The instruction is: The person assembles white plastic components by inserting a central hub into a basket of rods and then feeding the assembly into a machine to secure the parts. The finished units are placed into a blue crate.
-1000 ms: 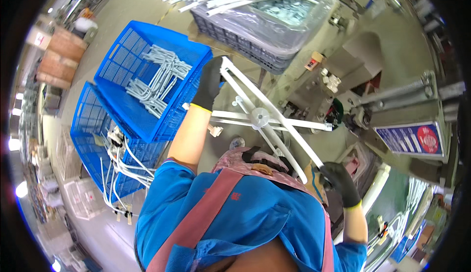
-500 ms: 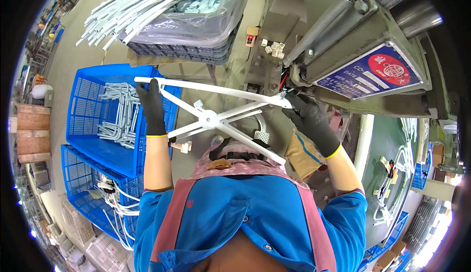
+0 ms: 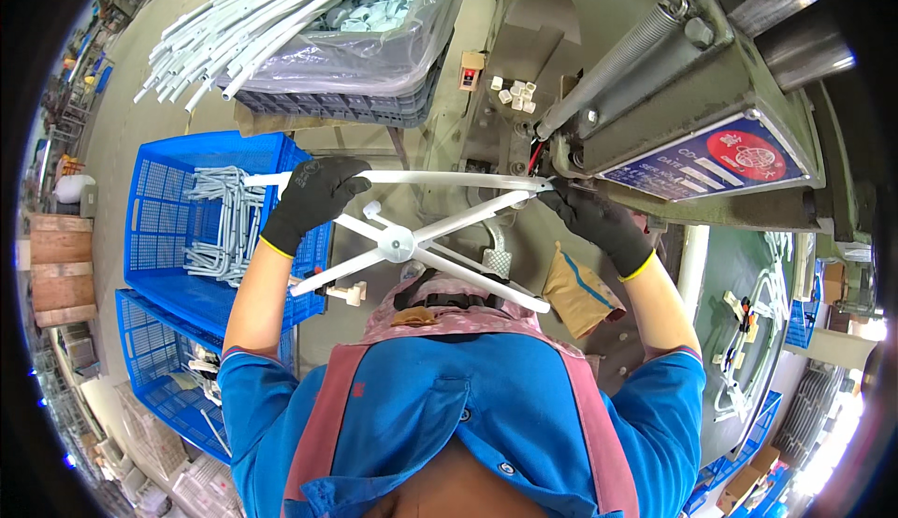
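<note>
Half a second ago the long bar of my white frame (image 3: 400, 244) sloped down toward the right; now it runs nearly level. My left hand (image 3: 318, 202) has moved inward from the bar's left end, leaving a stub showing beyond it. It is wrapped over the bar, while my right hand (image 3: 599, 228) pinches the joint at the right end.

The frame hangs in front of my waist: slim white tubes crossing at a round hub, with a small tab sticking up near it. My gloved left fingers hide part of the bar.

Just beyond my right hand stands the machine (image 3: 669, 97), close to that joint, with a blue and red plate (image 3: 711, 158). Bent tubes (image 3: 224, 228) lie in the blue basket (image 3: 154, 228) at my left. Ahead, a bundle of white tubes (image 3: 253, 32) rests over the grey crate (image 3: 374, 107). A tan cloth (image 3: 580, 294) sits below my right hand.
</note>
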